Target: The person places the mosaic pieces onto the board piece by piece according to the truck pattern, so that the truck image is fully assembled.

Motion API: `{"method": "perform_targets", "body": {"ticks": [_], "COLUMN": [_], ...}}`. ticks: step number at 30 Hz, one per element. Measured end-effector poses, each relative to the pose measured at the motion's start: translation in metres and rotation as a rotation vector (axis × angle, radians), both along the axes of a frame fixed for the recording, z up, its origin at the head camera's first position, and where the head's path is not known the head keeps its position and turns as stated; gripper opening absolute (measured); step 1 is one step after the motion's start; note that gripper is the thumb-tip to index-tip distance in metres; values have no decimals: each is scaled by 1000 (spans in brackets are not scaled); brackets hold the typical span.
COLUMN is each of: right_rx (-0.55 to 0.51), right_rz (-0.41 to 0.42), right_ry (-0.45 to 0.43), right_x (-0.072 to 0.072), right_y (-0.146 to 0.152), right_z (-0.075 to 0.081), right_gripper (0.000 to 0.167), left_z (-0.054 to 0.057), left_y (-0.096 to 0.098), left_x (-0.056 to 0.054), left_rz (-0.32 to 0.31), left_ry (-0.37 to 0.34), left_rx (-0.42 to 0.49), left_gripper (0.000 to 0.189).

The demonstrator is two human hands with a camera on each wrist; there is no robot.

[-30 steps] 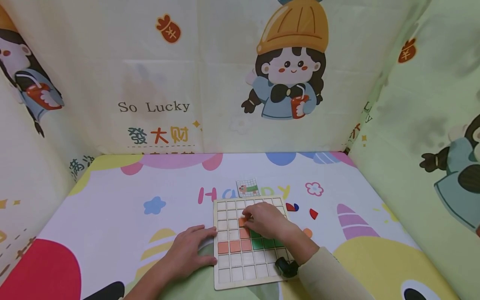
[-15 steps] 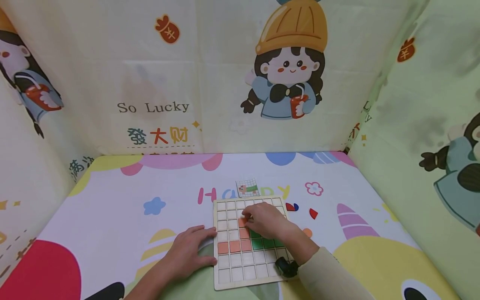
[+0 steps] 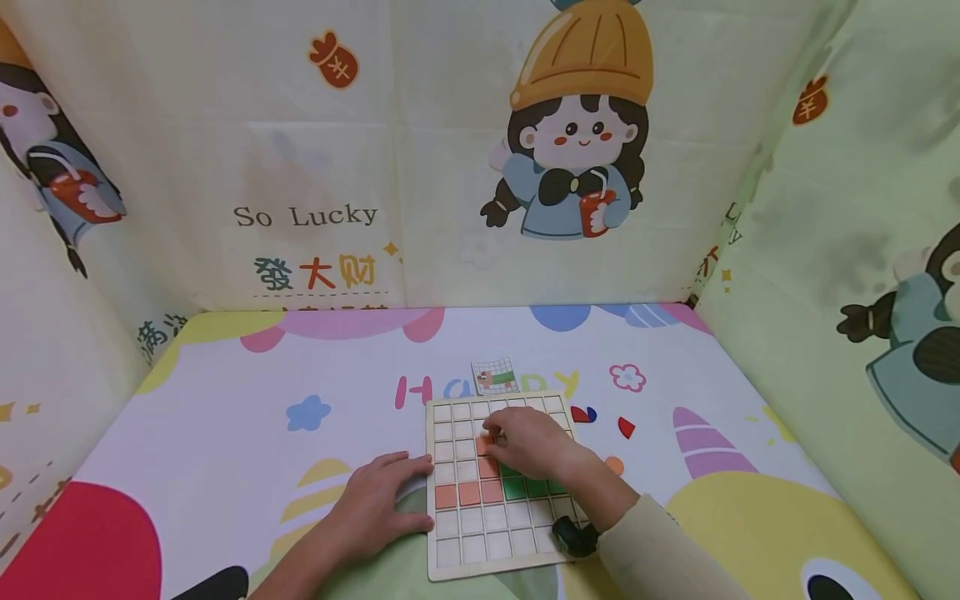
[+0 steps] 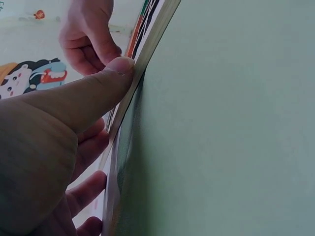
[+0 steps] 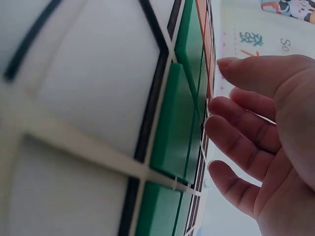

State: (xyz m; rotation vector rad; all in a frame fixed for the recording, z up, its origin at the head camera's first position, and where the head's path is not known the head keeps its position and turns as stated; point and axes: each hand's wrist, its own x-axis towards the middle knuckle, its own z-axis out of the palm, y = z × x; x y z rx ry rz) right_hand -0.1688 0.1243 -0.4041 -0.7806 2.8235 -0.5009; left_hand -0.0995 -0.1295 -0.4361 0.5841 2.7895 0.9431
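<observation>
A square wooden grid board (image 3: 487, 572) lies on the table. Orange tiles (image 3: 468, 494) fill some of its cells, with green tiles (image 3: 536, 487) beside them. My left hand (image 3: 378, 504) rests at the board's left edge, its thumb (image 4: 98, 93) against the rim in the left wrist view and its fingers spread. Over the middle of the board is my right hand (image 3: 532, 442), thumb and fingertips down at the uppermost orange tile (image 3: 484, 447). In the right wrist view the right thumb (image 5: 266, 73) and loosely bent fingers stand apart, with nothing visible between them.
Behind the board lies a small picture card (image 3: 495, 379) with a grid pattern. To the right of the board are a red piece (image 3: 579, 414) next to a blue one (image 3: 592, 414), and another red piece (image 3: 626, 427). Printed cloth walls enclose the table.
</observation>
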Motion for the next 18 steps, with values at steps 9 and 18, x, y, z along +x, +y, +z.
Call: {"method": "perform_targets", "body": {"ticks": [9,18], "right_rx": [-102,-105], "right_rz": [-27,-111], "right_ry": [3,29], "right_x": [3,8], "right_y": [19,42], "right_z": [4,9], "right_gripper": [29,26], "left_z": [-1,-1], "left_y": [0,-1], "left_x": [1,1], "left_rz": [-3,-11], "left_ry": [15,31], "left_rx": [9,16], "left_gripper": [63,63]}}
